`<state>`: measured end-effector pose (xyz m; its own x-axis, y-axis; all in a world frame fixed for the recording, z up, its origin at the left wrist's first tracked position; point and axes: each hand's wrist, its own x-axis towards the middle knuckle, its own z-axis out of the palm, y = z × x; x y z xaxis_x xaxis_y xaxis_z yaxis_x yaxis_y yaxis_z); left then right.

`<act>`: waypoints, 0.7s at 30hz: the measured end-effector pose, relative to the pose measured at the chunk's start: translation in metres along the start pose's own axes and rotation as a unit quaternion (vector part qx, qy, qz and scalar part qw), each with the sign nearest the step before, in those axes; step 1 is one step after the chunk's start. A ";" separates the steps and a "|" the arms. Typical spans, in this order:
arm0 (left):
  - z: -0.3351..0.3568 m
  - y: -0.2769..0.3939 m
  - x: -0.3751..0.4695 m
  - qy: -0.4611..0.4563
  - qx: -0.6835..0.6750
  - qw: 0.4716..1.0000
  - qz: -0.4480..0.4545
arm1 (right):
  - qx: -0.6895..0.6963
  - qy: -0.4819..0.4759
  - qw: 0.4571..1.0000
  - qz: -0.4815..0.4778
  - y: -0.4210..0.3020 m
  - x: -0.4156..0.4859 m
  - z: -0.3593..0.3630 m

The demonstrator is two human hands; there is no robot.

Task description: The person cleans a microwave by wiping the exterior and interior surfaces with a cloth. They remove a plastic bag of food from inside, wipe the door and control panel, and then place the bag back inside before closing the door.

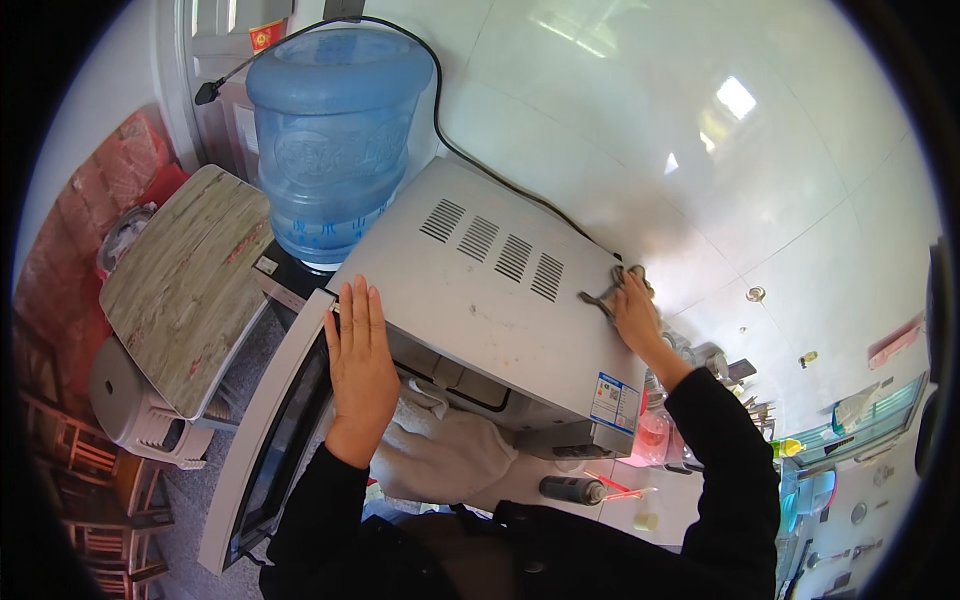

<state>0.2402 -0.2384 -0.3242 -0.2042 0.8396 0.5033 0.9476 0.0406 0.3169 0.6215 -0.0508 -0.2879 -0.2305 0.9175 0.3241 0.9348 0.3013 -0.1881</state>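
A grey metal microwave oven (pixel 442 292) with vent slots on top stands before me, its door (pixel 277 420) swung out to the left. My left hand (pixel 362 367) lies flat, fingers straight and nearly together, over the oven's front top edge by the door's hinge end. At the far right rear edge of the top, my right hand (pixel 637 311) grips a dark, crumpled cloth (pixel 600 300). Small dark marks dot the top panel. A pale fleecy cloth (pixel 442 457) is in front of the oven's opening.
A large blue water bottle (pixel 337 142) stands on a dispenser left of the oven. A black power cord (pixel 480 161) runs behind both. Farther left are a wood-patterned table (pixel 187 292) and stacked stools (pixel 142 405). A dark spray can (pixel 572 490) and jars (pixel 652 435) sit at the right.
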 end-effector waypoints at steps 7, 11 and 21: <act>0.002 -0.006 -0.002 0.005 -0.034 0.999 0.004 | 0.050 0.038 0.993 -0.097 -0.093 0.093 0.072; -0.004 -0.004 -0.001 -0.015 -0.061 0.998 0.002 | 0.113 0.060 0.973 -0.189 -0.173 0.138 0.104; -0.001 -0.009 -0.002 0.005 -0.005 1.000 0.004 | 0.173 -0.062 0.945 -0.271 -0.258 0.174 0.103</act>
<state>0.2323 -0.2411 -0.3276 -0.1988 0.8345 0.5139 0.9470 0.0286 0.3199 0.3127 0.0575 -0.2785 -0.7000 0.6205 0.3536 0.5305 0.7833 -0.3242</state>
